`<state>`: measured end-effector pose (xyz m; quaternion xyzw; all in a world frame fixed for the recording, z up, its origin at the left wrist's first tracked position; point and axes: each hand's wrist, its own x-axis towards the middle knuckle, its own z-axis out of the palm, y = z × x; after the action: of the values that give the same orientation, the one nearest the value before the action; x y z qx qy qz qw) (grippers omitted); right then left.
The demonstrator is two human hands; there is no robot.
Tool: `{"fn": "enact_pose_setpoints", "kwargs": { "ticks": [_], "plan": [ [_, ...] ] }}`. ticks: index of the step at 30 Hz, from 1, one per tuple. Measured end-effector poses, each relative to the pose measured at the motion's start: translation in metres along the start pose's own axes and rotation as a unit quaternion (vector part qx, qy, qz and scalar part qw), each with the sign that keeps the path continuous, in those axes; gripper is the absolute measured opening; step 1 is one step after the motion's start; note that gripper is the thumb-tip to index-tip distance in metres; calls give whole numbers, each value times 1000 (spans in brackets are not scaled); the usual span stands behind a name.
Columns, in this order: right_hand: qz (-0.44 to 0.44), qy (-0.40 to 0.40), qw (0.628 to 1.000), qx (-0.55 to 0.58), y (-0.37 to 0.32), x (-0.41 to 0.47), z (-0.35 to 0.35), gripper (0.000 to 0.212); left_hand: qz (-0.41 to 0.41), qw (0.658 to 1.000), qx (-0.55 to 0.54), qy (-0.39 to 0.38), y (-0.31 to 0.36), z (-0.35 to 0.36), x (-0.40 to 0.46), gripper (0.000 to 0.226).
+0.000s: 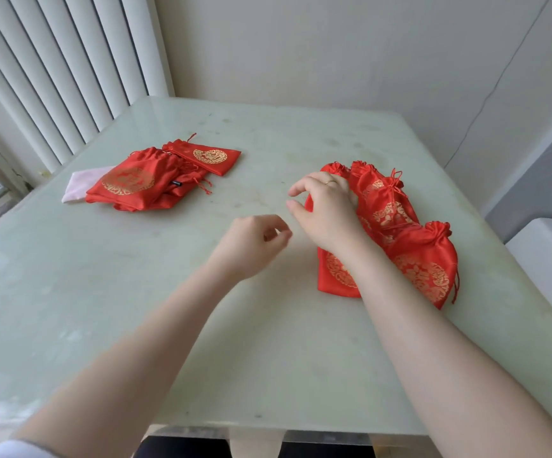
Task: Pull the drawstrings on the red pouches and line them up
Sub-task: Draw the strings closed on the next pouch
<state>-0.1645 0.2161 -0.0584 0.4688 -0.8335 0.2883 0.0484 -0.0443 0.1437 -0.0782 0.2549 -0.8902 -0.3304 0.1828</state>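
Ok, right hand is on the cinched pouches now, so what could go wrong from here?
Three risks, as I judge them:
1. The cinched pouches overlap, so the right hand resting on them could drag neighbours and skew the line.
2. Loose drawstrings could snag fingers when the hand lifts.
3. The nearest pouch lies toward the table's right edge; a sideways nudge might push it off.
The left hand holds nothing, and the undone pile still waits.

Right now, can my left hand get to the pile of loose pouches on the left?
Probably yes: the left hand hovers empty, and only bare table lies between it and the pile.
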Motion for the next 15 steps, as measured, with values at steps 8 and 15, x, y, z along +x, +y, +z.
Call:
{"fn": "enact_pose_setpoints", "kwargs": {
  "ticks": [8,15],
  "plan": [
    [-22,-117,993,3,-52,27,47,22,-116,958,192,180,-90,-62,38,33],
    [-6,-159,987,1,-70,35,78,20,-190,915,311,176,-118,-74,56,24]
  ]
}}
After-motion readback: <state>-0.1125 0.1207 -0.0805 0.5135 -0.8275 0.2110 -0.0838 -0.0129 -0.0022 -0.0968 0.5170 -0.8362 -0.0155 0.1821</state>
